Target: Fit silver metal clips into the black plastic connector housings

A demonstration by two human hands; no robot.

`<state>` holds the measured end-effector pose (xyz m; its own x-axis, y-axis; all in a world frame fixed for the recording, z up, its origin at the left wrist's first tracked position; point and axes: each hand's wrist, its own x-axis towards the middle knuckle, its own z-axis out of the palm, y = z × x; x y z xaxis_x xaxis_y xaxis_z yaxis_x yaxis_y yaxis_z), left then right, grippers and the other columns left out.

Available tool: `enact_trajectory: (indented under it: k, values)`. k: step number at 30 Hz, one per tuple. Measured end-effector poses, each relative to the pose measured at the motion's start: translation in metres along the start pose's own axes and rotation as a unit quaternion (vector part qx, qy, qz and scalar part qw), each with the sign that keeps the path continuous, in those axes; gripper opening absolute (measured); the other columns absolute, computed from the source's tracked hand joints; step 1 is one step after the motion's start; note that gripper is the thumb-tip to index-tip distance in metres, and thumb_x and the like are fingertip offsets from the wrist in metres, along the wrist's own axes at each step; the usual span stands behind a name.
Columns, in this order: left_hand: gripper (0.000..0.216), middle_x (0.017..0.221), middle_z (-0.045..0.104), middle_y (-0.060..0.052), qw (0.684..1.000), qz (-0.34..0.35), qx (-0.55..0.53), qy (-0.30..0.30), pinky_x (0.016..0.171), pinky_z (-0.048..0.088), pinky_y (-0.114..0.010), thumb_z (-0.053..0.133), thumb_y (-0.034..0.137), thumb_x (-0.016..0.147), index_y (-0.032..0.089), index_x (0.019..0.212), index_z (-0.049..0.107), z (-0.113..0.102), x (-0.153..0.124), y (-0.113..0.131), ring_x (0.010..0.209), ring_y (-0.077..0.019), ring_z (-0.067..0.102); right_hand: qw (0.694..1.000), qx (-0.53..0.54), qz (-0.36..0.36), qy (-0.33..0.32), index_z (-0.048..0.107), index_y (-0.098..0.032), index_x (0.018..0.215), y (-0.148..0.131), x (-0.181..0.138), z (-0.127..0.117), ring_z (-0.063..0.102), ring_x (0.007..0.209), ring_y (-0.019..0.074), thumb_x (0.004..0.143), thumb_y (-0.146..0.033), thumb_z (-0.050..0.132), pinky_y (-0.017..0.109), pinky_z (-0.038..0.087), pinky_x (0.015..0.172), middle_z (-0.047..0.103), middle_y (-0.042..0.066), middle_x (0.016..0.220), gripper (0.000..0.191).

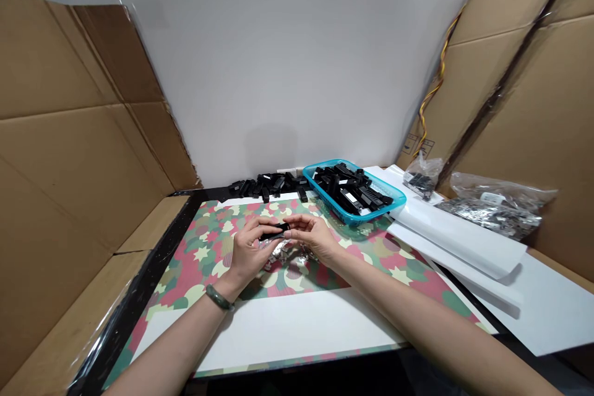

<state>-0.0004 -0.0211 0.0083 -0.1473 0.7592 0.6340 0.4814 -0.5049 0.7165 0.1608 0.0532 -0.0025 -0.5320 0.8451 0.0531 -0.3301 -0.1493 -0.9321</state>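
Over the middle of the patterned mat, my left hand grips a small black plastic part between thumb and fingers. From the other side, my right hand closes its thumb and fingertips at the right end of that same part. Whether the right fingertips also pinch a tiny piece cannot be made out. Under both hands lies a heap of small shiny metal pieces, partly hidden by them. A dark green bangle circles my left wrist.
A blue plastic basket full of black parts stands behind and right of my hands. More black parts lie along the wall. Bags of small pieces and curled white sheets are at right; cardboard walls flank the table.
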Motion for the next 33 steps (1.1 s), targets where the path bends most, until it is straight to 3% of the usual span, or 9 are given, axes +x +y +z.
enact_trajectory:
  k: [3, 10, 13, 15, 17, 19, 21, 23, 33]
  values:
    - [0.035, 0.099, 0.072, -0.011, 0.992, -0.095, -0.076, -0.010, 0.079, 0.056, -0.034, 0.077, 0.038, 0.075, 0.020, 0.104, 0.071, -0.001, 0.001, -0.002, 0.094, -0.0242, 0.068, 1.000, -0.012, -0.005, 0.012, 0.074, -0.017, 0.089, -0.002, 0.002, -0.003, 0.065, 0.073, 0.0156, 0.050, -0.028, 0.091, 0.025, 0.054, 0.058, 0.070, 0.002, 0.082, 0.044]
    - [0.053, 0.102, 0.074, -0.013, 0.915, -0.314, -0.233, -0.101, 0.071, 0.057, -0.032, 0.084, 0.044, 0.065, 0.017, 0.109, 0.071, -0.003, 0.010, -0.012, 0.090, -0.0249, 0.070, 0.999, -0.027, -0.011, -0.011, 0.072, -0.017, 0.086, -0.004, 0.002, -0.003, 0.067, 0.071, 0.0166, 0.053, -0.034, 0.091, 0.029, 0.056, 0.063, 0.070, 0.003, 0.081, 0.042]
    - [0.058, 0.096, 0.074, -0.011, 0.886, -0.351, -0.283, -0.107, 0.068, 0.055, -0.028, 0.087, 0.039, 0.065, 0.018, 0.116, 0.070, -0.008, 0.013, -0.012, 0.083, -0.0209, 0.070, 0.998, -0.055, -0.037, -0.003, 0.071, -0.018, 0.091, -0.001, 0.005, -0.006, 0.068, 0.073, 0.0193, 0.058, -0.041, 0.088, 0.033, 0.056, 0.066, 0.070, 0.003, 0.083, 0.043]
    - [0.055, 0.095, 0.074, -0.009, 0.882, -0.354, -0.301, -0.081, 0.064, 0.052, -0.024, 0.088, 0.034, 0.064, 0.017, 0.114, 0.071, -0.012, 0.015, -0.012, 0.077, -0.0169, 0.069, 0.984, -0.150, -0.097, -0.005, 0.071, -0.018, 0.091, 0.002, 0.006, -0.010, 0.066, 0.074, 0.0198, 0.069, -0.043, 0.081, 0.034, 0.054, 0.068, 0.070, 0.004, 0.084, 0.035]
    - [0.052, 0.094, 0.073, -0.008, 0.878, -0.360, -0.310, -0.048, 0.059, 0.050, -0.022, 0.088, 0.034, 0.063, 0.017, 0.109, 0.073, -0.015, 0.017, -0.014, 0.071, -0.0141, 0.066, 0.930, -0.323, -0.175, -0.023, 0.072, -0.018, 0.084, 0.003, 0.007, -0.014, 0.062, 0.076, 0.0192, 0.079, -0.037, 0.075, 0.033, 0.050, 0.070, 0.068, 0.005, 0.080, 0.019]
    - [0.049, 0.092, 0.072, -0.008, 0.877, -0.366, -0.312, -0.018, 0.056, 0.048, -0.022, 0.089, 0.035, 0.061, 0.016, 0.103, 0.074, -0.016, 0.019, -0.016, 0.068, -0.0132, 0.064, 0.836, -0.498, -0.224, -0.056, 0.073, -0.018, 0.078, 0.005, 0.005, -0.016, 0.057, 0.080, 0.0199, 0.081, -0.027, 0.075, 0.032, 0.046, 0.071, 0.065, 0.005, 0.078, 0.010]
    - [0.046, 0.091, 0.072, -0.008, 0.880, -0.364, -0.306, 0.008, 0.056, 0.048, -0.022, 0.091, 0.036, 0.057, 0.016, 0.096, 0.075, -0.016, 0.020, -0.018, 0.068, -0.0133, 0.064, 0.754, -0.606, -0.235, -0.092, 0.075, -0.017, 0.079, 0.005, 0.003, -0.015, 0.054, 0.085, 0.0215, 0.079, -0.022, 0.078, 0.031, 0.043, 0.070, 0.064, 0.007, 0.082, 0.005]
    - [0.046, 0.091, 0.072, -0.008, 0.884, -0.362, -0.296, 0.018, 0.057, 0.049, -0.022, 0.092, 0.036, 0.055, 0.015, 0.092, 0.074, -0.016, 0.020, -0.019, 0.070, -0.0137, 0.064, 0.705, -0.660, -0.234, -0.114, 0.076, -0.017, 0.083, 0.006, 0.001, -0.012, 0.052, 0.088, 0.0223, 0.078, -0.022, 0.079, 0.032, 0.041, 0.071, 0.065, 0.008, 0.087, 0.007]
    - [0.053, 0.087, 0.070, -0.007, 0.889, -0.373, -0.267, -0.011, 0.049, 0.043, -0.021, 0.091, 0.041, 0.054, 0.017, 0.098, 0.072, -0.013, 0.016, -0.022, 0.062, -0.0121, 0.062, 0.606, -0.748, -0.228, -0.143, 0.071, -0.016, 0.071, 0.008, 0.000, -0.001, 0.051, 0.077, 0.0183, 0.089, -0.011, 0.058, 0.035, 0.031, 0.075, 0.067, 0.007, 0.086, 0.023]
